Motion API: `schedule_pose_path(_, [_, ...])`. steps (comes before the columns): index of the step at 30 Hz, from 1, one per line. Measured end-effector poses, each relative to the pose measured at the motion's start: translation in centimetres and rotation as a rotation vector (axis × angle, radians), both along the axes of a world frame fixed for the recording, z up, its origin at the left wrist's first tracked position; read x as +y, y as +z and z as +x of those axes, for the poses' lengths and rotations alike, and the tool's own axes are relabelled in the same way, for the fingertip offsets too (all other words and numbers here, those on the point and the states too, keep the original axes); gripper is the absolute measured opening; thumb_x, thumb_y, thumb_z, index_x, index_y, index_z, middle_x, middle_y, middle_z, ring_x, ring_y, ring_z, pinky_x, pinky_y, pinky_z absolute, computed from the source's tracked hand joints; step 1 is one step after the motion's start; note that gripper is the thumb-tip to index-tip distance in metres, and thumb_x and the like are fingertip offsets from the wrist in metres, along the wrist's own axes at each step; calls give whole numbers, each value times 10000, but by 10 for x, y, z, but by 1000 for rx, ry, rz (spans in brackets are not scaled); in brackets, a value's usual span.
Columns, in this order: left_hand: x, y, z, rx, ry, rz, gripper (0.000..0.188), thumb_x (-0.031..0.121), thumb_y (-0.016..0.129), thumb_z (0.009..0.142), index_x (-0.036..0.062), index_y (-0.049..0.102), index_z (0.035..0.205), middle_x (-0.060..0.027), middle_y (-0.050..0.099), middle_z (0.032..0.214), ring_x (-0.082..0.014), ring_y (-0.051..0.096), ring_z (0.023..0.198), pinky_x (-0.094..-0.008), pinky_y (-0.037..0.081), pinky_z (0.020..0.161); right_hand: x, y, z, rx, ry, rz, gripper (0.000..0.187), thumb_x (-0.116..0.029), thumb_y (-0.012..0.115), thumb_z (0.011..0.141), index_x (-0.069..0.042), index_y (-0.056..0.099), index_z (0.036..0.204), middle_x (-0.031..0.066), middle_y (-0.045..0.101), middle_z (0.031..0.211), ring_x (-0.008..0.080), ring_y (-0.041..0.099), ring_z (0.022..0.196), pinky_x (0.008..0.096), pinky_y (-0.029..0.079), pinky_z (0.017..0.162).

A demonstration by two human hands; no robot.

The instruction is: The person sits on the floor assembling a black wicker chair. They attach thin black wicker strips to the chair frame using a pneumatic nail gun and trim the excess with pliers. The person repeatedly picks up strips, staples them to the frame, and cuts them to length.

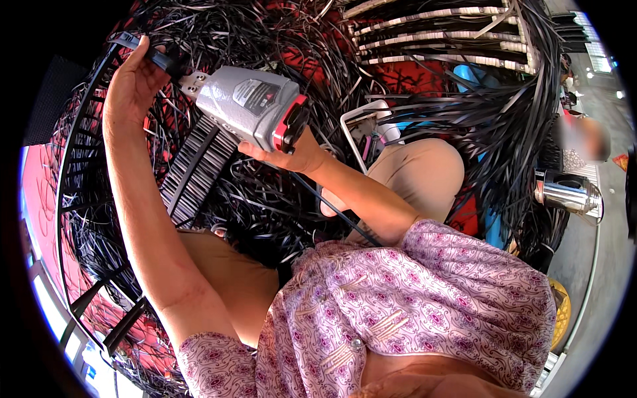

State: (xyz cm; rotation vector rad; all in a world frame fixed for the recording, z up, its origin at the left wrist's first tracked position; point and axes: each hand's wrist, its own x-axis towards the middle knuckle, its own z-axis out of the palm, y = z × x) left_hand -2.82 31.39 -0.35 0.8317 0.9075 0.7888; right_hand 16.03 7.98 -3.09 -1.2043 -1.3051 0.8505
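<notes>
A grey power tool (235, 106) with red trim and a black end piece lies tilted in front of me, its metal nose pointing up and left. My right hand (295, 156) is closed around it from below, with the fingers mostly hidden behind the body. A dark cord (332, 205) trails from there toward my lap. At the far left, my left hand (136, 86) has its thumb and fingers closed on a flat dark strip (129, 41). That strip runs along the rim of a curved black frame (65, 176) toward the tool's nose. Whether nose and strip touch, I cannot tell.
Tangled black strips (199, 36) cover the red ground all around. A bundle of grey flat strips (192, 169) lies below the tool. Taped strip bundles (438, 36) hang at the far right. A white-framed container (361, 132) stands by my knee, and a metal flask (567, 192) farther right.
</notes>
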Motion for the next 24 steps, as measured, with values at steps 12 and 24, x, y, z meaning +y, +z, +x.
schedule_pose_path(12, [2,-2,1,4,29,-9,271,349,683,891,88,637,947,-29,687,882,-140,667,755,-301,545,758,4,-6,-2,2,-49,39,398,-282,788,730,-55,652,1026,93,671,1022,299,624,932,410,475,853])
schedule_pose_path(24, [2,-2,1,-15,-2,13,258,346,687,889,94,640,922,-17,684,855,-123,655,724,-294,544,739,7,-5,-3,-62,-47,54,380,-271,789,728,-58,658,1014,93,677,1009,296,628,934,401,478,863])
